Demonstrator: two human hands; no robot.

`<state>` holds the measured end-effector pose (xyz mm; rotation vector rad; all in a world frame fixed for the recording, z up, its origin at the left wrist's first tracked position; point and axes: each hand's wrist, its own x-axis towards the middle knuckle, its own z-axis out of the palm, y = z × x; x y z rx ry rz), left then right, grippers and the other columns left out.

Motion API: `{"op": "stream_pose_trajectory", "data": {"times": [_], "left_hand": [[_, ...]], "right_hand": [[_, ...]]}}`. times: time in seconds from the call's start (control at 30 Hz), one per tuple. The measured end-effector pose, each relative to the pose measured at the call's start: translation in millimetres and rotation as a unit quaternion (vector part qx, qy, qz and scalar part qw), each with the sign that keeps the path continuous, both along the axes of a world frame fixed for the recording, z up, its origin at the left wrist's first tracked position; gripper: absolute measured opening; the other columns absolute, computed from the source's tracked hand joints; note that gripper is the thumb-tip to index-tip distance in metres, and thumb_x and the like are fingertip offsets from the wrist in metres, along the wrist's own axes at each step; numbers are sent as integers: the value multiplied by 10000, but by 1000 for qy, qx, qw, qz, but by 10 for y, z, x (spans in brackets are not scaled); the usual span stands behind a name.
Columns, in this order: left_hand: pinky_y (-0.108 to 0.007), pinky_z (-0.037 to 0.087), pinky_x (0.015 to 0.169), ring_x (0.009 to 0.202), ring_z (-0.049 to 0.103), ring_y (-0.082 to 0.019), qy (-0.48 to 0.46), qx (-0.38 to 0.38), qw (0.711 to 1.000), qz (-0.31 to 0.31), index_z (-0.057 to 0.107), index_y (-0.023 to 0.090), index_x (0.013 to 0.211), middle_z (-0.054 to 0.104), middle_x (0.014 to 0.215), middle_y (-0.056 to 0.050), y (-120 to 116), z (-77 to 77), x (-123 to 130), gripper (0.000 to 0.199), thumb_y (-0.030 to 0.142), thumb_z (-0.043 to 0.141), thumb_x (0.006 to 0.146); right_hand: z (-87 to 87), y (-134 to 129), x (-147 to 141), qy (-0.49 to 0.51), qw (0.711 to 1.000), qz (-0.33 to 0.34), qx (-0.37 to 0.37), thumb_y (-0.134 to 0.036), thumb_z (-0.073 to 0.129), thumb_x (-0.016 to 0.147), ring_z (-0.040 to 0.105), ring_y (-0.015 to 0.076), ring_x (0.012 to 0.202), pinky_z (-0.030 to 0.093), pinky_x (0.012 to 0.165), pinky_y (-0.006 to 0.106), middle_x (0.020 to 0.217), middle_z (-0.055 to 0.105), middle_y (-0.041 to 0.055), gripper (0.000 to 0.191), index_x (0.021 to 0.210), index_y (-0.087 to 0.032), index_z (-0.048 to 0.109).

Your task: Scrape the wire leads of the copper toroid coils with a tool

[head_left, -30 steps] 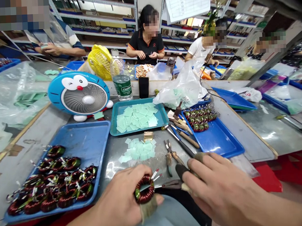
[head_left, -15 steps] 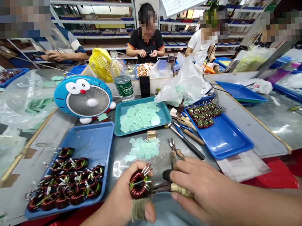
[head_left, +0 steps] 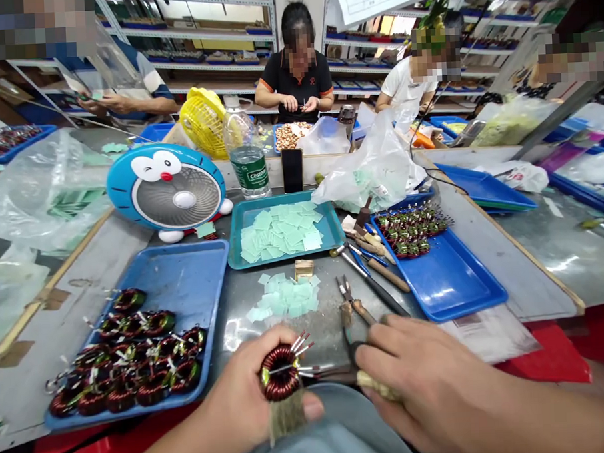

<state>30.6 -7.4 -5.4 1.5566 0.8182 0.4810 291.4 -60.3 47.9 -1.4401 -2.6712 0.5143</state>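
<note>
My left hand (head_left: 242, 393) is closed around a copper-wound toroidal coil (head_left: 277, 386), with several wire leads sticking out to the upper right and right. A strip of greenish-brown wrap (head_left: 286, 417) covers my left thumb. In my right hand (head_left: 413, 372) is a pair of pliers (head_left: 341, 373) with pale wrapping on a handle. The jaws point left at the coil's right-hand leads; I cannot tell whether they grip one. Beyond my right hand, a second pair of pliers (head_left: 345, 293) lies on the metal bench (head_left: 331, 332).
Left stands a blue tray (head_left: 183, 265) of similar coils. Small green sheets (head_left: 288, 297) lie ahead, with more in a teal tray (head_left: 236, 253). Hand tools (head_left: 371, 277) lie beside a blue tray (head_left: 459, 280) of coils at right. A cartoon fan (head_left: 167, 189) and water bottle (head_left: 249, 165) stand behind.
My right hand and the pliers have shifted a little to the right, away from the coil body. The coil stays in my left hand, turned slightly.
</note>
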Motion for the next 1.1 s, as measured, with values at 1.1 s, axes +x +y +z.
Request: {"op": "stream_pose_trajectory", "data": {"times": [1.1], "left_hand": [[-228, 285, 616, 709, 370, -126, -132, -180, 975, 20, 520, 211, 940, 520, 825, 35, 21, -67, 58, 763, 582, 996, 473]], "right_hand": [[38, 156, -97, 84, 985, -1, -152, -306, 587, 972, 612, 217, 928, 442, 806, 347, 988, 646, 18, 62, 982, -251, 613]]}}
